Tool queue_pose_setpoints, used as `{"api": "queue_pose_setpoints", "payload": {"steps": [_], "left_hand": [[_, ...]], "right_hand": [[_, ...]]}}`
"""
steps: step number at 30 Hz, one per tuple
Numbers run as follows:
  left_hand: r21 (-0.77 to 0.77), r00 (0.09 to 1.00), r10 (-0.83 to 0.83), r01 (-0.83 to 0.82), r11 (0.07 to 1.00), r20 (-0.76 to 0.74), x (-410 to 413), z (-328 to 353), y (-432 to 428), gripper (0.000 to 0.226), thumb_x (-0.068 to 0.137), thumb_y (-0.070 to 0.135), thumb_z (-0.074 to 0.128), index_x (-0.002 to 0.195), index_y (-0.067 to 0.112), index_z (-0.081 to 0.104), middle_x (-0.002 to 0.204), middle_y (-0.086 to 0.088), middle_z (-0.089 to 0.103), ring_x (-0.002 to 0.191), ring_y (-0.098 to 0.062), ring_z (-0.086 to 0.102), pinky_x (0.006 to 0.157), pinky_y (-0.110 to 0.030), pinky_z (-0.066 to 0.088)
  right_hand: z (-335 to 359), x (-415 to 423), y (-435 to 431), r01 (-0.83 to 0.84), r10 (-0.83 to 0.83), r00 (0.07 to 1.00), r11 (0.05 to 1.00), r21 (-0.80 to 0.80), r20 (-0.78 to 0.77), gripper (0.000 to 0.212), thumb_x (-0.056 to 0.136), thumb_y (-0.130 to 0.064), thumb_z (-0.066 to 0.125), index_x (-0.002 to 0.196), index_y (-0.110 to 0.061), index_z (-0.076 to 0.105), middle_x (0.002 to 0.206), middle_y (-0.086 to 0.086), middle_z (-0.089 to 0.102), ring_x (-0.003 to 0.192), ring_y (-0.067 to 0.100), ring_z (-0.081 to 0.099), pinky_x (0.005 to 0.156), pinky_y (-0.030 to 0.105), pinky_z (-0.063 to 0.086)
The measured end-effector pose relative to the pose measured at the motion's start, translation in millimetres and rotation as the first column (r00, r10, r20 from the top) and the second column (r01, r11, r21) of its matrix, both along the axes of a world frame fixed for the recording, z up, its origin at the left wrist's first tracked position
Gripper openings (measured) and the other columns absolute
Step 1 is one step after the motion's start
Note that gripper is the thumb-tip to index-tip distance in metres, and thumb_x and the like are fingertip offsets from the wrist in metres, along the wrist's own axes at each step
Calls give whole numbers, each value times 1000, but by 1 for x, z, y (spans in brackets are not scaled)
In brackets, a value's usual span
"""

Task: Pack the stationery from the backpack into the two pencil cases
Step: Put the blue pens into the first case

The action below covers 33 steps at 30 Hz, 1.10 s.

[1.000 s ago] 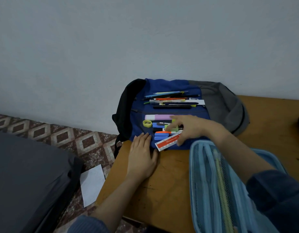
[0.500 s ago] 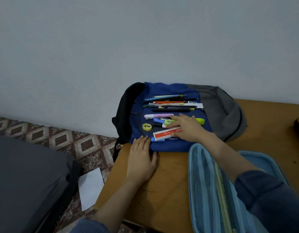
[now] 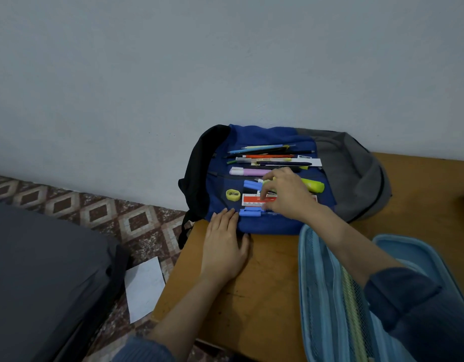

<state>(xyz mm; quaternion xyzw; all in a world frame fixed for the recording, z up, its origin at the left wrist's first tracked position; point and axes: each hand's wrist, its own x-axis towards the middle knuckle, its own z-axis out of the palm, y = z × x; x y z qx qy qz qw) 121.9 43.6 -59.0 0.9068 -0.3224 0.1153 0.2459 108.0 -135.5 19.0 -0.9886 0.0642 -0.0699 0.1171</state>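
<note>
— Well, where was the stationery?

— Spread over the flat blue fabric backpack (image 3: pixel 275 138), just beyond both hands. The left hand (image 3: pixel 224 246) lay flat on the wooden table (image 3: pixel 254 309), fingers straight and together. Its fingertips touched the backpack's near edge, beside a blue-capped pen (image 3: pixel 251 212).

— And the right hand?

— The right hand (image 3: pixel 288 194) was curled over a flat red-and-white ruler (image 3: pixel 253 200) and a chunky yellow highlighter (image 3: pixel 314 185). I couldn't tell whether it pinched anything, because the hand hid what lay beneath.

— What else?

— An oval yellow sharpener (image 3: pixel 233 195) sat just left of its fingertips, with a pale purple marker (image 3: pixel 247 171) and a row of slim pens (image 3: pixel 267 155) beyond them. The pale-blue pencil case (image 3: pixel 327 283) lay open under the right forearm, its mesh pocket showing, and was cut off at the bottom edge.
</note>
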Motion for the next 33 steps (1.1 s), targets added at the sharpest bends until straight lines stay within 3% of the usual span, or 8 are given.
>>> {"api": "queue_pose_setpoints", "payload": {"steps": [5,10,16,19,24,27,31,33], "left_hand": [[12,1000,-1,1,1000,5,0,-1,0,59,87,41,36,139,12,41,144,-2,42,138,-15,28,112,-21,-6],[11,1000,-2,2,1000,5,0,-2,0,60,87,41,36,139,12,41,144,-3,42,138,-16,29,112,-21,-6],[10,1000,-6,6,1000,2,1,-2,0,54,93,36,46,141,13,37,146,-2,38,139,-15,25,112,-21,-7],[34,1000,-6,6,999,4,0,0,1,51,91,31,51,137,11,43,143,-5,43,137,-20,32,114,-27,-1],[28,999,-32,31,999,44,-12,6,-7,44,80,20,61,122,7,58,128,-14,56,118,-33,54,109,-47,21],[-88,977,-183,174,981,-108,-48,15,-25,52,89,40,44,134,14,48,143,-5,42,133,-22,37,116,-38,17],[-190,852,-366,315,930,-376,-89,14,-45,54,90,53,40,139,29,38,152,10,21,140,-9,20,114,-30,20],[-217,814,-347,275,937,-466,-93,13,-48,50,91,49,47,138,33,38,154,9,17,140,-12,20,114,-34,24]], "right_hand": [[-5,-3,11,-57,44,982,996,-67,-183,24,77,-35,73,99,-26,70,153,0,25,139,24,18,114,53,15],[-12,-5,12,-59,57,998,997,-42,-41,23,85,-29,65,102,-15,72,148,4,35,135,21,27,111,37,25],[12,-14,15,27,-183,904,926,377,386,23,84,-16,68,100,0,70,92,13,60,79,17,50,66,25,40],[31,-26,14,22,-305,848,838,546,434,18,84,-11,66,99,-1,68,79,9,59,70,17,51,64,27,44],[40,-57,-3,88,-389,868,734,673,310,14,83,-2,64,94,-9,58,69,-3,54,63,12,54,71,32,50],[39,-82,-18,102,-441,854,663,742,277,21,83,1,63,95,-11,49,76,10,59,75,35,64,67,47,57],[42,-115,-37,132,-452,872,588,798,189,55,87,3,58,130,-24,36,85,18,64,70,33,66,51,31,58],[40,-129,-47,172,-475,864,590,788,167,52,88,3,56,130,-21,40,75,12,60,62,29,64,48,27,56]]}}
